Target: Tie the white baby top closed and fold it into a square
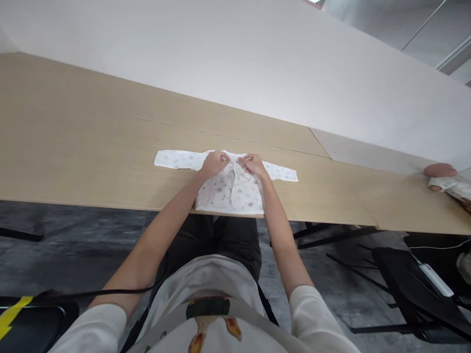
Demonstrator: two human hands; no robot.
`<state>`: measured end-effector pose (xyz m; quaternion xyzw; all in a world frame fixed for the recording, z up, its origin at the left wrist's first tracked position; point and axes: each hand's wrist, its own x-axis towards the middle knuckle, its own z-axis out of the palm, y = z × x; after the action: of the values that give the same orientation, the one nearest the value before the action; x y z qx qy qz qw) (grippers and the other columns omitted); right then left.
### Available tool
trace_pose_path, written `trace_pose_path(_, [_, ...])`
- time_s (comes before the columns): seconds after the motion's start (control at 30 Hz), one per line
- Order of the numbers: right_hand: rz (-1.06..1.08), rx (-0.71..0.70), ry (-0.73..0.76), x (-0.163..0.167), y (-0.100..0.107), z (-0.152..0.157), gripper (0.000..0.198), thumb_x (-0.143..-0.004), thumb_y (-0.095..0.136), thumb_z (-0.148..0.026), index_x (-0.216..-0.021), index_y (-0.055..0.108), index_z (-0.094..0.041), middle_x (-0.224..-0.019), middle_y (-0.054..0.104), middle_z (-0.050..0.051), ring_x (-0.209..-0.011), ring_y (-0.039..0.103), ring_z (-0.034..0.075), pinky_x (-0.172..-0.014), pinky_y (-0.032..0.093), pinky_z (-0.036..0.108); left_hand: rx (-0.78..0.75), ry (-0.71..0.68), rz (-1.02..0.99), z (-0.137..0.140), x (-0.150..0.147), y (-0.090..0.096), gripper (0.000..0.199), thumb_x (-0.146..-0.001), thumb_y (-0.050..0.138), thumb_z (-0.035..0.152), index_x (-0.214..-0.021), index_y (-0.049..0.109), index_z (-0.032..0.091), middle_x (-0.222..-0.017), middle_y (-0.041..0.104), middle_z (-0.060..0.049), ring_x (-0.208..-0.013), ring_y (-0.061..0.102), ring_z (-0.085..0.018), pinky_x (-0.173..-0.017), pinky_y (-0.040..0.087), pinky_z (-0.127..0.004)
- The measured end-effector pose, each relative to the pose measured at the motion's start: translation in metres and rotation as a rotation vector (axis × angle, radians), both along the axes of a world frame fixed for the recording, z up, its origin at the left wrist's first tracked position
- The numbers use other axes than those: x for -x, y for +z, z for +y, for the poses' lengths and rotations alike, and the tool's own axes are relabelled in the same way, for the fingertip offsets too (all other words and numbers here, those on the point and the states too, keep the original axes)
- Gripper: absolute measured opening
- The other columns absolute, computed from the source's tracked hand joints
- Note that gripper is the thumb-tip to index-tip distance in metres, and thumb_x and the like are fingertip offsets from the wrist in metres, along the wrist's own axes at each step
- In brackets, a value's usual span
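A white baby shirt [221,189] with small printed figures lies flat on the table, its sleeves stretched out to both sides. Its lower hem is along the table's front edge, and the front opening runs down the middle. At the neckline, my left hand [215,163] is closed with thumb and finger pinching the cloth left of the opening. My right hand [253,164] pinches the cloth just right of it, fingers curled. Only a small gap separates the two hands. The bits of cloth between the fingertips are partly hidden.
The long wooden table [91,132] backs onto a white partition [221,59]. At the far right end lies a doll-like object [441,176] in pale cloth. Below on the right stands a black chair [415,289] with a white power strip [436,279].
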<state>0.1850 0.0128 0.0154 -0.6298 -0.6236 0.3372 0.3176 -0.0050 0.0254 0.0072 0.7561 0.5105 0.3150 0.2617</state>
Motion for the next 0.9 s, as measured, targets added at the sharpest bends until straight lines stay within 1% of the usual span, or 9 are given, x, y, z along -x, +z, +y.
trace_pose_path(0.03, [-0.091, -0.078, -0.09, 0.009, -0.006, 0.004, 0.032, -0.081, 0.063, -0.048, -0.078, 0.057, -0.017, -0.067, 0.06, 0.003, -0.058, 0.054, 0.012, -0.052, 0.04, 0.021, -0.025, 0.057, 0.017, 0.002, -0.003, -0.002, 0.026, -0.075, 0.054, 0.024, -0.091, 0.074, 0.018, -0.066, 0.063, -0.004, -0.063, 0.056, -0.017, -0.063, 0.043, -0.026])
trace_pose_path(0.1, [-0.283, -0.168, -0.169, 0.023, -0.016, 0.009, 0.035, -0.082, 0.06, -0.052, -0.075, 0.057, -0.018, -0.077, 0.063, 0.006, -0.075, 0.059, 0.017, -0.064, 0.044, 0.025, -0.053, 0.101, 0.062, 0.006, -0.01, -0.008, 0.026, -0.075, 0.053, 0.018, -0.091, 0.073, 0.018, -0.076, 0.066, -0.006, -0.075, 0.059, -0.02, -0.072, 0.045, -0.028])
trace_pose_path(0.17, [-0.422, -0.183, -0.164, 0.032, -0.022, 0.01, 0.036, -0.083, 0.058, -0.053, -0.074, 0.057, -0.018, -0.083, 0.064, 0.01, -0.086, 0.059, 0.022, -0.073, 0.044, 0.029, -0.051, 0.097, 0.109, 0.01, -0.016, -0.012, 0.027, -0.075, 0.053, 0.015, -0.093, 0.073, 0.018, -0.087, 0.068, -0.008, -0.085, 0.06, -0.023, -0.078, 0.045, -0.03])
trace_pose_path(0.27, [-0.505, -0.156, -0.138, 0.034, -0.023, 0.009, 0.022, -0.084, 0.057, -0.039, -0.079, 0.06, -0.018, -0.089, 0.065, 0.011, -0.092, 0.059, 0.024, -0.078, 0.044, 0.032, -0.03, 0.078, 0.16, 0.016, -0.023, -0.014, 0.026, -0.076, 0.053, 0.015, -0.092, 0.073, 0.018, -0.098, 0.069, -0.009, -0.093, 0.06, -0.025, -0.083, 0.045, -0.031])
trace_pose_path(0.4, [-0.391, -0.111, -0.165, 0.023, -0.019, 0.01, 0.014, -0.081, 0.055, -0.028, -0.081, 0.064, -0.018, -0.089, 0.067, 0.008, -0.089, 0.06, 0.022, -0.079, 0.044, 0.031, -0.012, 0.033, 0.158, 0.018, -0.031, -0.01, 0.024, -0.078, 0.054, 0.019, -0.092, 0.074, 0.019, -0.098, 0.069, -0.008, -0.093, 0.061, -0.025, -0.082, 0.045, -0.031])
trace_pose_path(0.53, [-0.173, -0.104, -0.12, 0.009, -0.022, 0.015, 0.013, -0.077, 0.057, -0.024, -0.079, 0.066, -0.015, -0.082, 0.067, 0.005, -0.078, 0.059, 0.015, -0.074, 0.045, 0.025, -0.052, 0.017, 0.136, 0.013, -0.034, -0.01, 0.021, -0.075, 0.059, 0.02, -0.09, 0.074, 0.022, -0.092, 0.069, -0.006, -0.092, 0.061, -0.024, -0.081, 0.045, -0.03])
trace_pose_path(0.63, [-0.082, -0.084, -0.106, 0.004, -0.025, 0.017, 0.019, -0.074, 0.059, -0.026, -0.085, 0.067, -0.013, -0.079, 0.065, 0.005, -0.071, 0.057, 0.013, -0.068, 0.045, 0.023, -0.061, 0.016, 0.063, 0.01, -0.03, -0.013, 0.021, -0.076, 0.058, 0.021, -0.091, 0.073, 0.022, -0.093, 0.07, -0.004, -0.089, 0.061, -0.022, -0.08, 0.045, -0.029])
trace_pose_path(0.77, [-0.032, -0.06, -0.05, 0.004, -0.022, 0.011, 0.024, -0.073, 0.06, -0.027, -0.089, 0.067, -0.011, -0.072, 0.063, 0.004, -0.063, 0.055, 0.012, -0.062, 0.044, 0.022, -0.024, -0.02, -0.065, 0.011, -0.025, -0.019, 0.02, -0.076, 0.059, 0.024, -0.091, 0.072, 0.02, -0.092, 0.071, -0.003, -0.082, 0.063, -0.018, -0.077, 0.046, -0.026])
trace_pose_path(0.9, [-0.053, -0.068, 0.004, 0.005, -0.014, 0.003, 0.025, -0.072, 0.056, -0.022, -0.09, 0.069, -0.011, -0.067, 0.062, 0.002, -0.06, 0.054, 0.011, -0.062, 0.044, 0.022, -0.014, -0.027, -0.124, 0.016, -0.024, -0.023, 0.021, -0.078, 0.056, 0.025, -0.09, 0.072, 0.019, -0.093, 0.072, -0.003, -0.086, 0.064, -0.017, -0.079, 0.046, -0.026])
